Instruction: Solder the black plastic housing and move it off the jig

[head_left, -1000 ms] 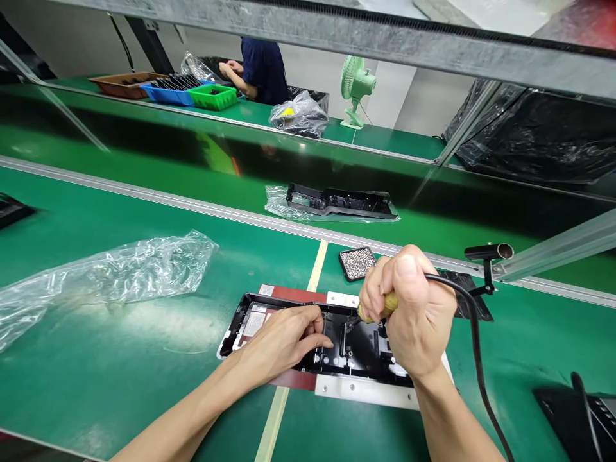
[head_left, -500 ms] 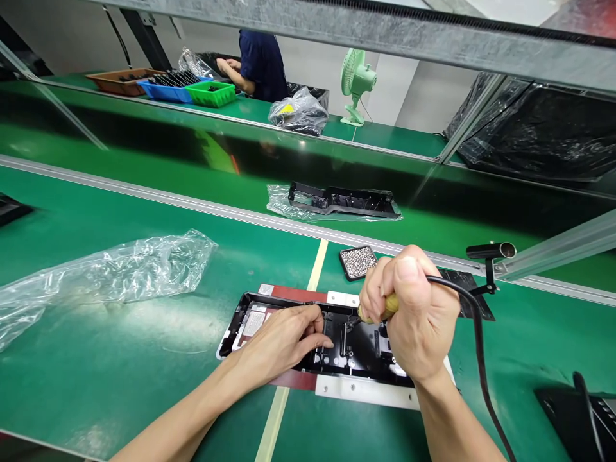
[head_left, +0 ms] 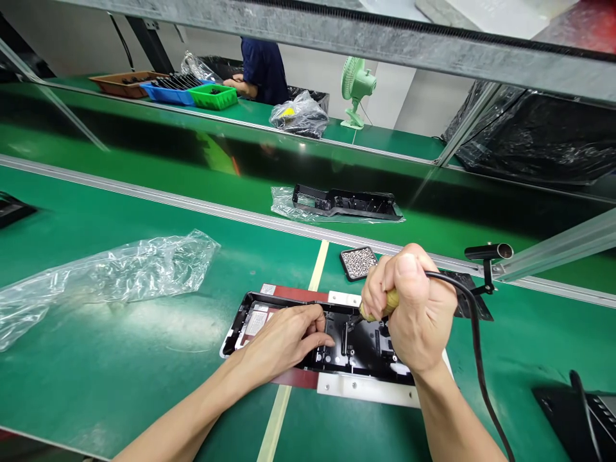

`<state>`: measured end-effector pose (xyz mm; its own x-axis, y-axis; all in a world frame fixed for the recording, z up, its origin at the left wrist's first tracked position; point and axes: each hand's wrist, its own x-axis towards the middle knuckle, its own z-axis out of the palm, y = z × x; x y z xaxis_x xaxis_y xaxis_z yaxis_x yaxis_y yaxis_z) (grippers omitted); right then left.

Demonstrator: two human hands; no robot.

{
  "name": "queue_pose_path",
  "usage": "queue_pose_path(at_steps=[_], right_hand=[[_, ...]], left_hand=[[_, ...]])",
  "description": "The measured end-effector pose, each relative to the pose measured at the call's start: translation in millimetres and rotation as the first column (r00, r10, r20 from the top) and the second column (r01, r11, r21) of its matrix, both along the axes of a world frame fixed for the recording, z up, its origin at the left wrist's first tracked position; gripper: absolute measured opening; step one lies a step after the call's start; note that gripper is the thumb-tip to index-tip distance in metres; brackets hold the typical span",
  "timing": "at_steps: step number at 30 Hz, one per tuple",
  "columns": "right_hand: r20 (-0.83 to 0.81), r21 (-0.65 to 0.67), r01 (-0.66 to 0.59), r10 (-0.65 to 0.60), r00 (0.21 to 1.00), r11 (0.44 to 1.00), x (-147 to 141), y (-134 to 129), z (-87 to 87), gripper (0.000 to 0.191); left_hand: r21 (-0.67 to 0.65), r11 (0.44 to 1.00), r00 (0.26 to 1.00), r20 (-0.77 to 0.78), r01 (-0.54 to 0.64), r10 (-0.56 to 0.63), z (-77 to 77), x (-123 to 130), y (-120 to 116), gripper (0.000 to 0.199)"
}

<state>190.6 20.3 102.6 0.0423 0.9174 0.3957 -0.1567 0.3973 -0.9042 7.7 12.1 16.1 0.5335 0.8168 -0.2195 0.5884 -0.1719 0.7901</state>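
Note:
A long black plastic housing [head_left: 370, 350] lies open side up on a red and white fixture [head_left: 368, 390]. Across its left half rests my left hand [head_left: 293, 333], fingers curled and thumb stretched out inside the housing, holding it down; the fingertips are partly hidden. My right hand [head_left: 416, 308] is wrapped round the yellow handle of a soldering iron [head_left: 380, 307], whose black cord [head_left: 476, 333] runs down to the right. Its tip points down into the housing, by a raised slot near the middle. Just behind is a small black tray [head_left: 359, 263] of tiny metal pieces.
Clear plastic film [head_left: 120, 269] lies to the left. Beyond a metal rail, another black housing [head_left: 346, 202] rests on a bag. A tubular holder [head_left: 488, 251] stands at right, with a black device [head_left: 577, 417] nearer. A co-worker [head_left: 264, 70] sits behind bins and a green fan [head_left: 355, 90].
The view has shifted slightly. Both my hands and the soldering iron stay in nearly the same place over the housing. The co-worker's hands have moved lower.

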Motion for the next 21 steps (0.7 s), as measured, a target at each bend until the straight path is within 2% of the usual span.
queue_pose_path(at_steps=[13, 17, 21], right_hand=[[-0.002, -0.021, -0.023, 0.023, 1.000, 1.000, 1, 2, -4.6, 0.035], [-0.001, -0.031, -0.012, 0.012, 1.000, 0.999, 2, 3, -6.2, 0.034], [0.058, -0.023, 0.002, 0.000, 0.998, 1.000, 2, 4, -4.4, 0.037]], left_hand=[[-0.010, 1.000, 1.000, 0.021, 0.000, 0.000, 2.8, -1, 1, 0.034], [0.018, 1.000, 1.000, -0.012, -0.012, 0.012, 14.3, -2, -3, 0.037], [0.105, 0.994, 0.998, -0.039, -0.035, 0.039, 33.0, -4, -3, 0.037]])
